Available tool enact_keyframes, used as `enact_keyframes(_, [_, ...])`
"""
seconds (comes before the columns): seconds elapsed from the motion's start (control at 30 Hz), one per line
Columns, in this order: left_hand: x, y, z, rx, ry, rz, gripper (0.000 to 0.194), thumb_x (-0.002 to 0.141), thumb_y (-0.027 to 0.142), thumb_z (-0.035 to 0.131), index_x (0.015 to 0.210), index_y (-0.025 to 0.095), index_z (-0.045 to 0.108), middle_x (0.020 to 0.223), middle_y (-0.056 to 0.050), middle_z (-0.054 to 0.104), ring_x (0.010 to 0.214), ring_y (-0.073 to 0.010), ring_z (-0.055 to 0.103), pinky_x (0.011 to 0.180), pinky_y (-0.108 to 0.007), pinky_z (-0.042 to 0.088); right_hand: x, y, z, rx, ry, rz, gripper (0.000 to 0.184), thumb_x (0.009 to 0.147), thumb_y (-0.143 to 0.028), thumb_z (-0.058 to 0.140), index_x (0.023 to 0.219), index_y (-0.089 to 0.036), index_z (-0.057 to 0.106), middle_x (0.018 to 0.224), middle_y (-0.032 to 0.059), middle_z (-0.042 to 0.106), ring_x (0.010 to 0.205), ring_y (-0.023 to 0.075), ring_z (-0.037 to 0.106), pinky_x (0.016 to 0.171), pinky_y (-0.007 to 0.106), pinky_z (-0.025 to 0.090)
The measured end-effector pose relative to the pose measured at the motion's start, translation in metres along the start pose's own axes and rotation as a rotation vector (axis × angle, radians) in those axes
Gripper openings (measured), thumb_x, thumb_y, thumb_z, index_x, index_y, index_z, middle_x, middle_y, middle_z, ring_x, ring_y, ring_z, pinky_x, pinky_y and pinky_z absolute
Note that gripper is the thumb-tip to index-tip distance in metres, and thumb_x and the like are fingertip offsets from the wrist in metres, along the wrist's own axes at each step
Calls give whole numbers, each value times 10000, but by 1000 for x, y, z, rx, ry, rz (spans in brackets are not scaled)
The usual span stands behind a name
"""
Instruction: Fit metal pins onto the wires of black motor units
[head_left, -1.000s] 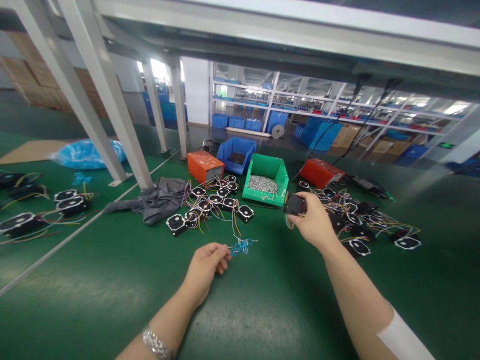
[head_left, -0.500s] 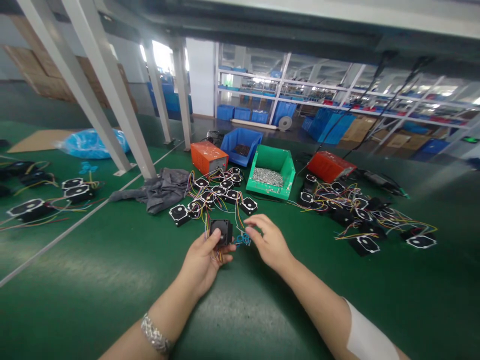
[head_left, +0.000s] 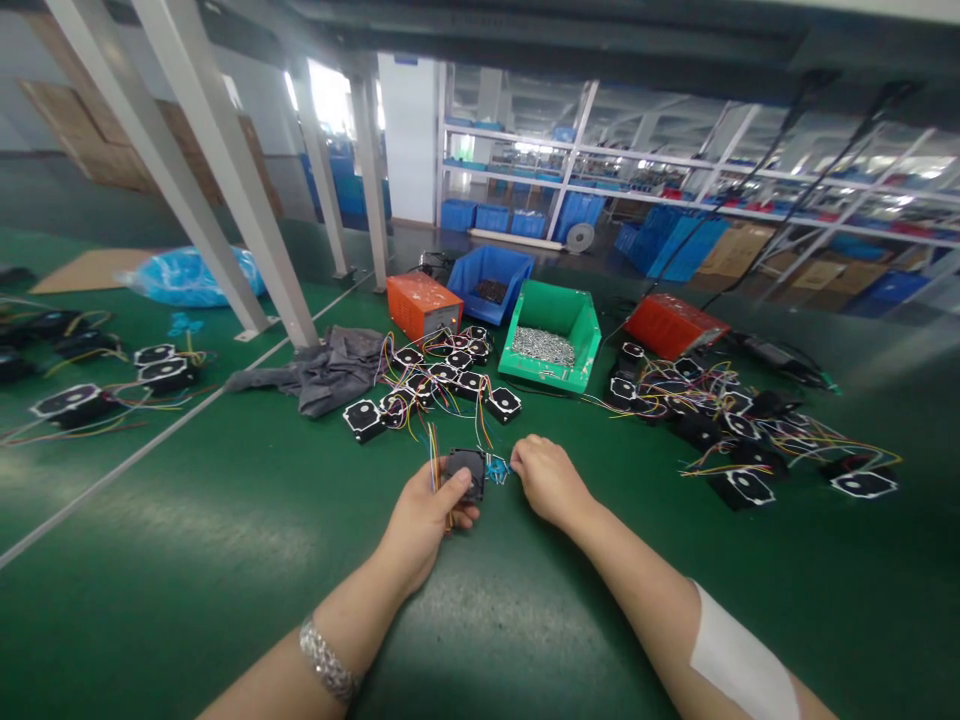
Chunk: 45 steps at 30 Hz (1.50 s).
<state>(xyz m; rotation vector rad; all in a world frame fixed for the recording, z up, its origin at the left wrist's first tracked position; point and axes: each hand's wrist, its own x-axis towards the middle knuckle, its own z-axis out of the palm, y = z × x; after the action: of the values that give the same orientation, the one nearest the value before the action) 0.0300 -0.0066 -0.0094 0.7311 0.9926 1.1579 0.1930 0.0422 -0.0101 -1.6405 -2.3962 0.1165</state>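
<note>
My left hand [head_left: 424, 510] grips a black square motor [head_left: 466, 472], thumb across its face. Coloured wires [head_left: 434, 452] from it stick up beside the fingers. Just right of the motor lies a small pile of blue pieces with pale ends [head_left: 497, 470] on the green surface [head_left: 480, 620]. My right hand [head_left: 551, 480] is at the right edge of that pile, fingers curled and fingertips pinched together. Whether a small piece is between them is too small to tell. Beyond the hands lies a cluster of black motors with coloured leads [head_left: 442, 375].
A green bin [head_left: 551, 375] of small metal parts and a blue bin [head_left: 487, 285] stand behind the motors. Orange boxes [head_left: 424, 305] [head_left: 675, 325] flank them. More wired motors [head_left: 742, 430] lie at right, a grey cloth [head_left: 341, 370] at left, near metal legs [head_left: 232, 190].
My left hand has shifted slightly right with the motor, closer to the blue pieces. The right hand's fingers have curled in and moved a little to the right.
</note>
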Motion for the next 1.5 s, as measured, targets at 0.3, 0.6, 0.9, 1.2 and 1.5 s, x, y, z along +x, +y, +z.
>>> enact_keyframes(0.3, [-1, -3, 3, 6, -62, 4, 294, 706, 375, 521, 874, 141, 459, 661, -4, 546, 487, -92, 529, 453, -214, 408, -18, -45, -24, 473, 119, -43, 107, 752, -126, 464, 659, -179, 461, 682, -4, 475, 665, 122, 451, 596, 227, 351])
enact_keyframes(0.6, [-3, -5, 5, -60, -75, -6, 262, 692, 316, 556, 860, 131, 476, 658, -10, 560, 491, -85, 527, 459, -205, 405, -20, -53, -18, 578, 210, -52, 89, 766, -150, 443, 739, -170, 525, 707, 12, 490, 678, 127, 469, 614, 240, 375])
enact_keyframes(0.9, [1, 10, -2, -46, 49, 40, 235, 674, 305, 570, 797, 125, 484, 612, -17, 587, 395, -60, 465, 366, -177, 315, -1, 2, -25, 342, 34, 30, 120, 664, -47, 512, 682, -164, 536, 703, -8, 502, 649, 107, 472, 606, 224, 366])
enact_keyframes(1.2, [0, 8, -4, -8, -8, 38, 262, 630, 263, 629, 796, 135, 473, 633, -5, 580, 451, -60, 479, 418, -180, 341, -3, -4, -11, 70, -152, -190, 94, 651, -165, 634, 730, -177, 584, 751, 11, 504, 756, 132, 472, 650, 222, 349])
enact_keyframes(1.5, [2, 9, -7, -115, -23, 18, 226, 684, 317, 566, 801, 133, 506, 640, -24, 601, 442, -81, 509, 424, -201, 386, -1, -2, -7, -37, -101, -242, 129, 669, -198, 629, 785, -174, 577, 792, 24, 499, 786, 145, 457, 679, 239, 339])
